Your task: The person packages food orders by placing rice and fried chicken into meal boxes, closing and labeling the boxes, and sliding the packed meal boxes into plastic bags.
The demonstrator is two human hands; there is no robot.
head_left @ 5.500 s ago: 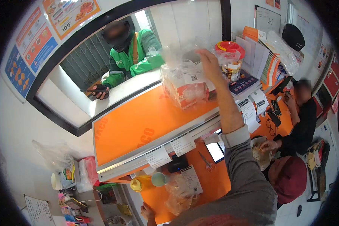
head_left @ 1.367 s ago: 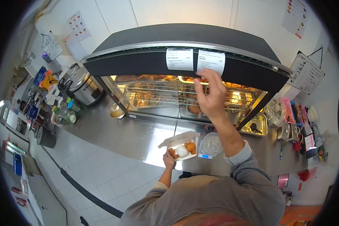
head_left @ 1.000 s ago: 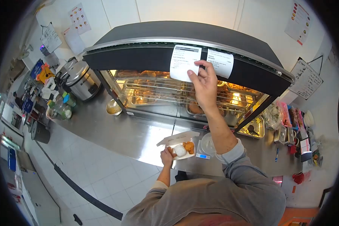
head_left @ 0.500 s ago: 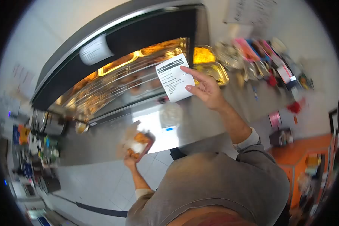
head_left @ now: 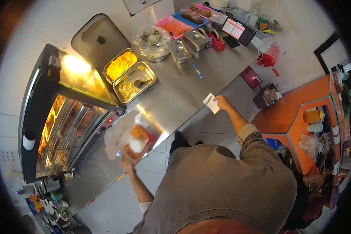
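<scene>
My left hand [head_left: 126, 162] grips the near edge of an open takeaway box [head_left: 149, 143] with its lid [head_left: 116, 134] folded back. In the box lie white rice [head_left: 137, 146] and orange-brown pieces of food [head_left: 139, 132] that look fried; the box is slightly blurred. It is held at the counter's front edge; whether it rests there I cannot tell. Out to the right, my right hand [head_left: 224, 103] pinches a white printed receipt [head_left: 211, 103] by one corner, just beyond the counter edge. Its print is too small to read.
A lit food warmer [head_left: 72, 87] stands on the steel counter [head_left: 175, 84]. Beside it are metal trays [head_left: 155, 80] of yellow food, a plastic bag [head_left: 154, 45], lidded metal containers [head_left: 197, 40], a red tape dispenser [head_left: 217, 42] and a screen [head_left: 238, 30]. An orange shelf unit [head_left: 280, 117] stands right.
The view has turned to the right along the counter. My right hand has brought the receipt away from the front of the warmer and lower. My left hand still holds the box.
</scene>
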